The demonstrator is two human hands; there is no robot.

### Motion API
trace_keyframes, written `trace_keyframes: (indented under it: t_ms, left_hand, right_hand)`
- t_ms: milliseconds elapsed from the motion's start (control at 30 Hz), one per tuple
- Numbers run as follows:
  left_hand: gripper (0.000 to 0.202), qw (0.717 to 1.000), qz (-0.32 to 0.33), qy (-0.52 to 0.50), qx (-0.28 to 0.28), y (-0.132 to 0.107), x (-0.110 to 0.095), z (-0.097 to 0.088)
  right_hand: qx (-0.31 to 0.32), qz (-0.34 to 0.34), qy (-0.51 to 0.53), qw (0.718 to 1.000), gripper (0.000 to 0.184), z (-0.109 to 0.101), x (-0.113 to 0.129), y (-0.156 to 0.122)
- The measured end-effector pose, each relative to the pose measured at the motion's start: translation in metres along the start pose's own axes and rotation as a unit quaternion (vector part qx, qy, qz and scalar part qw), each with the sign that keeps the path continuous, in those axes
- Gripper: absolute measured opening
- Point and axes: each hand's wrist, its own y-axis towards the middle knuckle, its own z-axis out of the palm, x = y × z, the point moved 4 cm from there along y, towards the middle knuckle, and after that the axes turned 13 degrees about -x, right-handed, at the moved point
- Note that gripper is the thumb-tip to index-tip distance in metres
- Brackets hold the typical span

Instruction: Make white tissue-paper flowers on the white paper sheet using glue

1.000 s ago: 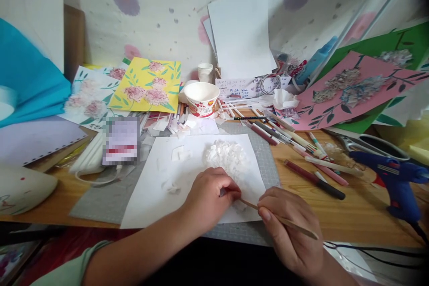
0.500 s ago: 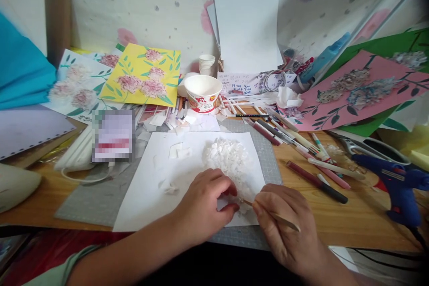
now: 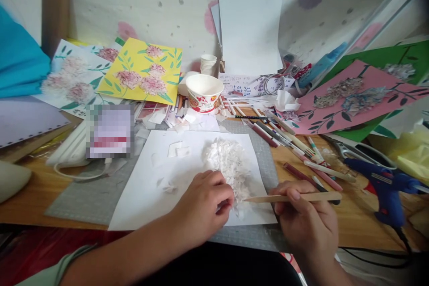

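Observation:
A cluster of small white paper petals [image 3: 226,154] forms a ruffled flower on the right half of a white paper sheet [image 3: 140,201]. My left hand [image 3: 206,205] rests at the flower's lower left edge with fingers curled and thumb tucked in; whatever they may hold is hidden. In my right hand [image 3: 304,214] a flat wooden stick [image 3: 268,198] is pinched between thumb and fingers, lying nearly level. Its pointed tip is at the lower part of the flower. Small folded paper squares [image 3: 181,149] and loose paper scraps [image 3: 169,187] lie on the sheet's left side.
Several pens and markers [image 3: 268,136] lie to the right, before a blue glue gun [image 3: 382,187] and scissors [image 3: 365,154]. A paper bowl [image 3: 204,94] stands behind the sheet. At left is a phone [image 3: 110,132] with a cable. Finished flower pictures lean on both sides.
My right hand has moved right and turned, swinging the stick from a slant to nearly level. My left hand's thumb and fingers have drawn closer together. The view has shifted slightly.

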Motion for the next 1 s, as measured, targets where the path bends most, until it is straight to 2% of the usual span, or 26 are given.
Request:
trace_keyframes:
  t_ms: [133,267,433,633,767,867,1000]
  left_hand:
    - [0.014,1.000,0.007,0.000,-0.003,-0.001,0.000,0.000]
    - [0.014,1.000,0.014,0.001,-0.001,-0.001,0.000,-0.001]
    - [0.016,1.000,0.020,0.001,0.005,-0.001,0.000,-0.001]
    - [0.013,0.999,0.019,0.016,-0.024,-0.009,-0.004,-0.008]
    - [0.020,0.998,0.043,0.037,-0.018,-0.015,-0.007,-0.009]
    - [0.017,0.997,0.056,0.051,-0.005,-0.017,-0.009,-0.009]
    - [0.013,0.996,0.067,0.064,0.009,-0.020,-0.010,-0.009]
  right_hand:
    - [0.065,-0.014,0.003,0.998,0.015,0.002,0.005,-0.008]
    - [0.131,-0.056,-0.059,0.988,0.015,0.004,0.008,-0.012]
    - [0.082,-0.012,-0.080,0.993,0.015,-0.001,-0.002,-0.010]
    - [0.022,0.058,-0.024,0.998,0.019,-0.002,-0.013,-0.007]
    - [-0.004,0.071,0.019,0.997,0.019,-0.001,-0.013,-0.003]
    - [0.011,0.065,0.036,0.997,0.019,-0.001,-0.011,-0.004]
    - [0.070,0.056,0.008,0.996,0.017,0.000,-0.009,-0.009]
